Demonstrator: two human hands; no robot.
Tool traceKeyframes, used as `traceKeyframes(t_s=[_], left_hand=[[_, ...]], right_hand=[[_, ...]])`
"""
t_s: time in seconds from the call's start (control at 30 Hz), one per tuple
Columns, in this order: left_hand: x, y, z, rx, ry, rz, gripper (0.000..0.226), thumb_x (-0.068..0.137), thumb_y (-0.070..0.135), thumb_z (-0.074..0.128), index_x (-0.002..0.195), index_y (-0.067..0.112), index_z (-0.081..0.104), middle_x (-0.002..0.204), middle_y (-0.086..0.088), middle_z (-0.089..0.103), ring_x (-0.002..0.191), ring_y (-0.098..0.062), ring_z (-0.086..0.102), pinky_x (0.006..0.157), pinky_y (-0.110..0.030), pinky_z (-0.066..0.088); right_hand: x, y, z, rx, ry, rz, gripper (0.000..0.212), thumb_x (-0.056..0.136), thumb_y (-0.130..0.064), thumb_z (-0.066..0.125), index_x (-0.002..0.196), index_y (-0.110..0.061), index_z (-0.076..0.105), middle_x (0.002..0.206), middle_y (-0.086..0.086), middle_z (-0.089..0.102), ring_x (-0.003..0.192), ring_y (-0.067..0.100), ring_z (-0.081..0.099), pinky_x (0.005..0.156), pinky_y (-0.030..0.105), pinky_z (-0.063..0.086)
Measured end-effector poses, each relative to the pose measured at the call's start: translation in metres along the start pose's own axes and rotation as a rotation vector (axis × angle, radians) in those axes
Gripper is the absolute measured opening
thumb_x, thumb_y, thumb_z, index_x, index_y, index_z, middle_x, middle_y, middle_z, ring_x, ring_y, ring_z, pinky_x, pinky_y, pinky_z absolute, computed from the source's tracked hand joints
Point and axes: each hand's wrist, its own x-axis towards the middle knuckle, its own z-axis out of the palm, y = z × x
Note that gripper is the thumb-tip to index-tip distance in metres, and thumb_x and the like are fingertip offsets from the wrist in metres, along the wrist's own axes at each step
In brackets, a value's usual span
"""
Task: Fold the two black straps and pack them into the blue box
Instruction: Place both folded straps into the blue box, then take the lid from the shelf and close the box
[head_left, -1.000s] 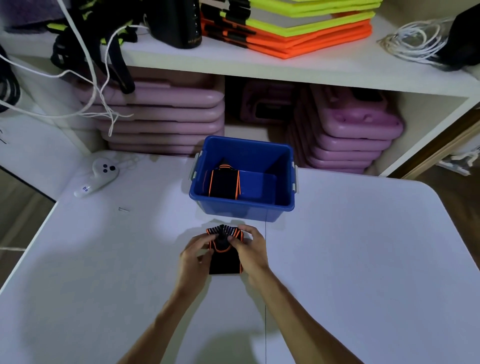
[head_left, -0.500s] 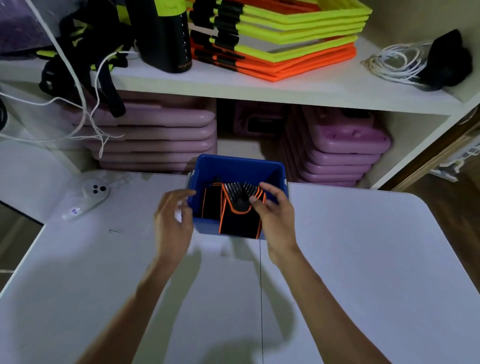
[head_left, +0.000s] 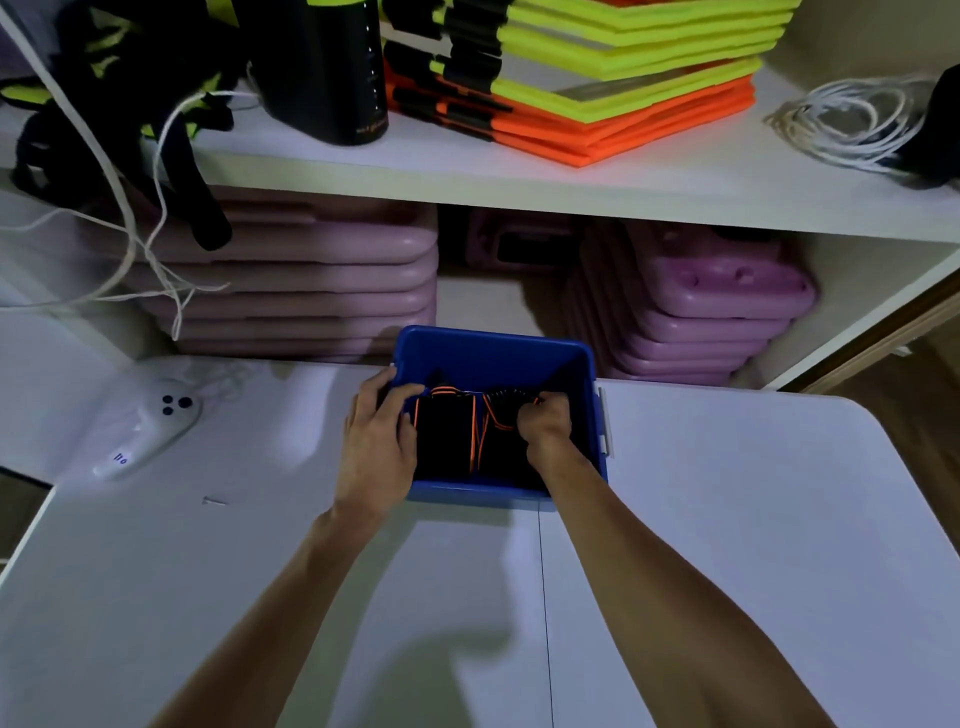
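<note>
The blue box (head_left: 493, 349) stands on the white table (head_left: 727, 519) near its far edge. Two folded black straps with orange edging lie side by side inside it: the first strap (head_left: 444, 441) on the left, the second strap (head_left: 501, 441) on the right. My right hand (head_left: 543, 423) is down in the box, fingers closed on the top of the second strap. My left hand (head_left: 376, 441) lies over the box's left wall, its fingers reaching in and touching the first strap's top edge.
A white controller (head_left: 150, 428) and a small screw (head_left: 213, 501) lie on the table to the left. Behind the box a shelf unit holds stacked purple cases (head_left: 311, 291), orange and yellow mats (head_left: 597, 78), a black bottle (head_left: 332, 67) and coiled white cable (head_left: 852, 122).
Both hands folded the second strap on the table, then my right hand carried it up and down into the box beside the first strap. My left hand moved to the box's left wall.
</note>
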Motion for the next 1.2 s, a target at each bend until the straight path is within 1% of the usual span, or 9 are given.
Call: traceKeyframes(t_s=[0.27, 0.47, 0.57, 0.7, 0.77, 0.83, 0.93, 1.07, 1.2], left_hand=[[0.001, -0.002, 0.001, 0.007, -0.017, 0.027, 0.039, 0.086, 0.0, 0.056, 0.122, 0.014, 0.061, 0.139, -0.011, 0.042, 0.126, -0.029, 0.045, 0.109, -0.046, 0.039], [0.003, 0.008, -0.008, 0.058, -0.058, 0.022, 0.037, 0.092, 0.023, 0.051, 0.128, 0.015, 0.057, 0.14, -0.01, 0.045, 0.125, -0.029, 0.047, 0.105, -0.049, 0.042], [0.001, 0.024, -0.014, 0.119, -0.081, 0.009, 0.051, 0.091, 0.038, 0.037, 0.133, 0.014, 0.054, 0.147, -0.014, 0.042, 0.132, -0.033, 0.043, 0.11, -0.048, 0.037], [-0.006, 0.054, -0.027, 0.184, -0.049, 0.066, 0.047, 0.094, 0.032, 0.046, 0.136, 0.013, 0.051, 0.15, -0.015, 0.04, 0.136, -0.034, 0.039, 0.11, -0.049, 0.036], [-0.012, 0.071, -0.034, 0.194, 0.026, 0.05, 0.039, 0.094, 0.025, 0.055, 0.131, 0.014, 0.055, 0.143, -0.014, 0.048, 0.13, -0.033, 0.045, 0.105, -0.049, 0.038], [-0.02, 0.077, -0.039, 0.131, 0.094, -0.037, 0.035, 0.092, 0.016, 0.059, 0.127, 0.013, 0.059, 0.134, -0.012, 0.054, 0.121, -0.033, 0.051, 0.099, -0.048, 0.041], [-0.03, 0.063, -0.041, 0.002, 0.027, -0.201, 0.036, 0.092, 0.009, 0.055, 0.127, 0.009, 0.058, 0.121, -0.016, 0.058, 0.11, -0.036, 0.056, 0.091, -0.043, 0.045], [-0.039, 0.057, -0.031, -0.027, -0.065, -0.323, 0.041, 0.094, 0.011, 0.056, 0.134, 0.006, 0.051, 0.126, -0.017, 0.059, 0.115, -0.035, 0.055, 0.093, -0.038, 0.043], [-0.023, 0.084, -0.038, 0.229, -0.055, -0.235, 0.047, 0.094, 0.031, 0.053, 0.138, 0.016, 0.047, 0.137, -0.008, 0.053, 0.122, -0.029, 0.052, 0.1, -0.042, 0.04]], right_hand=[[0.005, 0.001, -0.006, -0.237, -0.088, -0.126, 0.028, 0.091, 0.001, 0.048, 0.111, -0.001, 0.067, 0.109, 0.02, 0.069, 0.098, 0.033, 0.066, 0.071, 0.028, 0.045], [-0.023, -0.007, -0.03, -0.162, -0.136, -0.242, 0.037, 0.1, -0.01, 0.044, 0.137, -0.009, 0.05, 0.125, 0.013, 0.061, 0.104, 0.024, 0.06, 0.081, 0.029, 0.044], [-0.047, -0.011, -0.047, -0.197, -0.138, -0.396, 0.035, 0.101, -0.018, 0.048, 0.136, -0.013, 0.05, 0.114, 0.007, 0.061, 0.081, 0.009, 0.057, 0.079, 0.024, 0.041], [-0.078, -0.019, -0.077, -0.261, -0.146, -0.611, 0.037, 0.098, -0.026, 0.055, 0.134, -0.018, 0.054, 0.129, 0.007, 0.059, 0.103, 0.013, 0.055, 0.089, 0.016, 0.036], [-0.094, -0.018, -0.095, -0.271, -0.138, -0.691, 0.034, 0.097, -0.025, 0.057, 0.13, -0.018, 0.057, 0.126, 0.003, 0.06, 0.107, 0.01, 0.053, 0.087, 0.01, 0.034], [-0.103, -0.008, -0.114, -0.303, -0.053, -0.759, 0.03, 0.096, -0.023, 0.059, 0.126, -0.02, 0.06, 0.121, 0.002, 0.06, 0.106, 0.011, 0.053, 0.086, 0.013, 0.036], [-0.094, 0.011, -0.137, -0.334, -0.004, -0.67, 0.03, 0.095, -0.02, 0.059, 0.125, -0.016, 0.061, 0.121, 0.009, 0.062, 0.103, 0.02, 0.057, 0.085, 0.021, 0.037], [-0.084, 0.031, -0.146, -0.431, -0.169, -0.569, 0.04, 0.096, -0.022, 0.058, 0.134, -0.012, 0.054, 0.125, 0.007, 0.059, 0.119, 0.021, 0.055, 0.09, 0.015, 0.034], [-0.088, 0.011, -0.149, -0.489, -0.188, -0.608, 0.041, 0.094, -0.032, 0.057, 0.132, -0.016, 0.055, 0.12, 0.004, 0.06, 0.112, 0.017, 0.056, 0.092, 0.02, 0.04]])
